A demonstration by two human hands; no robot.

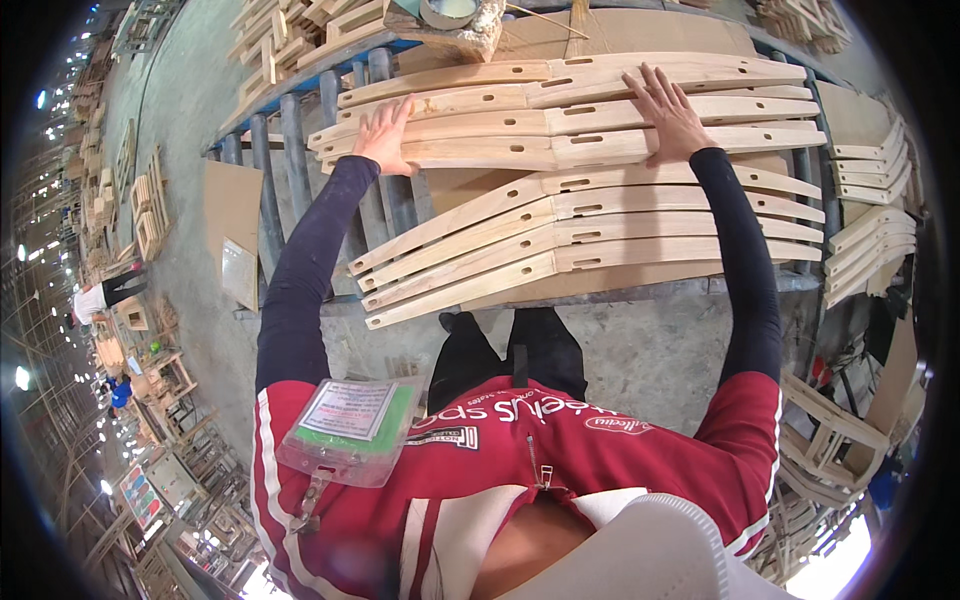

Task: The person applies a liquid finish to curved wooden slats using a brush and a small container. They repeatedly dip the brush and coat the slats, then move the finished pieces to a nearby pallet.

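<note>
Two groups of bent wooden slats with slotted holes lie side by side across the roller table. My left hand (pixel 385 137) rests on the left part of the far slat group (pixel 490 125), its fingers apart and its thumb near the front slat's edge. My right hand (pixel 670 115) lies flat with spread fingers across the right part of the same group. Closer to my body is the near slat group (pixel 560 235), untouched by either hand. Its slats sit in a row, their left ends staggered.
Metal rollers (pixel 270 190) show on the left of the table, beside a cardboard sheet (pixel 232 200). A container (pixel 448 12) stands on a block at the far edge. More bent slats (pixel 870 245) are stacked at the right. Another person (pixel 95 300) is far off left.
</note>
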